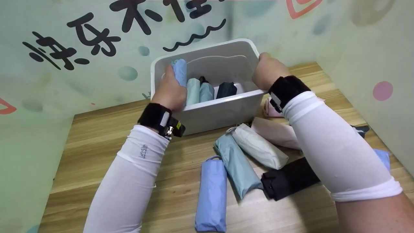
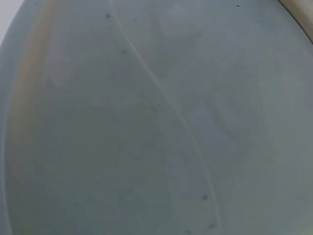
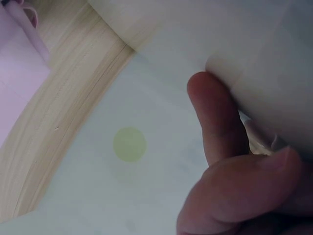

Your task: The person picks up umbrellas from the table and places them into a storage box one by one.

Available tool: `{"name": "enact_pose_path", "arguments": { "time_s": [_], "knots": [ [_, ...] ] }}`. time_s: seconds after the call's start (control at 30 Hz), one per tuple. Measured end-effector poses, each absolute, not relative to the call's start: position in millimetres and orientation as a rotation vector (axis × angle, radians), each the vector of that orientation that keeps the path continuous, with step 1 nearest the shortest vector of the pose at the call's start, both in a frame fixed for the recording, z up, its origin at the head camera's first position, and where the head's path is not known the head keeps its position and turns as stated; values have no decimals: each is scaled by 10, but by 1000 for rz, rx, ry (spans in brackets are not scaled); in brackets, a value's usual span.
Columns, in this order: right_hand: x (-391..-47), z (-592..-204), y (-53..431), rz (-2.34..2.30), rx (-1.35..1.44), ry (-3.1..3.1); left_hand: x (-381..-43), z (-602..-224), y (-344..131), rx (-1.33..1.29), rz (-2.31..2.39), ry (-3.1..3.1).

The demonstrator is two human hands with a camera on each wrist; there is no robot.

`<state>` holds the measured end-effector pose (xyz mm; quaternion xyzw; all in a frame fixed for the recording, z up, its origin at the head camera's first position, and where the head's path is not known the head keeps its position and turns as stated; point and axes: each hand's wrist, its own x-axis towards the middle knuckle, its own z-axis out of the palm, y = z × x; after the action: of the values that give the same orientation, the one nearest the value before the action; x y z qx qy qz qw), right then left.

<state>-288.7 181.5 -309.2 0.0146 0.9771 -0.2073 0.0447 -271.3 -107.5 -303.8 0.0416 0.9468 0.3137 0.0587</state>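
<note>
In the head view my left hand (image 1: 170, 91) holds a light blue folded umbrella (image 1: 179, 72) upright at the left end of a grey-white plastic bin (image 1: 223, 108). The bin's wall (image 2: 132, 122) fills the left wrist view, and no fingers show there. My right hand (image 1: 270, 72) grips the bin's right rim; in the right wrist view its fingers (image 3: 217, 115) lie against the outer wall. Inside the bin stand a mint umbrella (image 1: 193, 91), a teal umbrella (image 1: 206, 92) and a black umbrella (image 1: 227, 90).
Before the bin on the wooden surface (image 1: 106, 155) lie several folded umbrellas: a blue one (image 1: 211, 195), a teal one (image 1: 237, 165), a white one (image 1: 258, 145), a pink one (image 1: 276, 131) and a black one (image 1: 291, 178). Patterned walls (image 1: 106, 84) stand behind and at the sides.
</note>
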Motion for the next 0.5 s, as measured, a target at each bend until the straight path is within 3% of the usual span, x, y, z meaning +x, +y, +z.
{"name": "enact_pose_path", "arguments": {
  "time_s": [0.5],
  "knots": [
    [-2887, -3093, 1826, -665, 47, 2980, -2683, -3029, -1035, 137, 813, 2849]
  ]
}}
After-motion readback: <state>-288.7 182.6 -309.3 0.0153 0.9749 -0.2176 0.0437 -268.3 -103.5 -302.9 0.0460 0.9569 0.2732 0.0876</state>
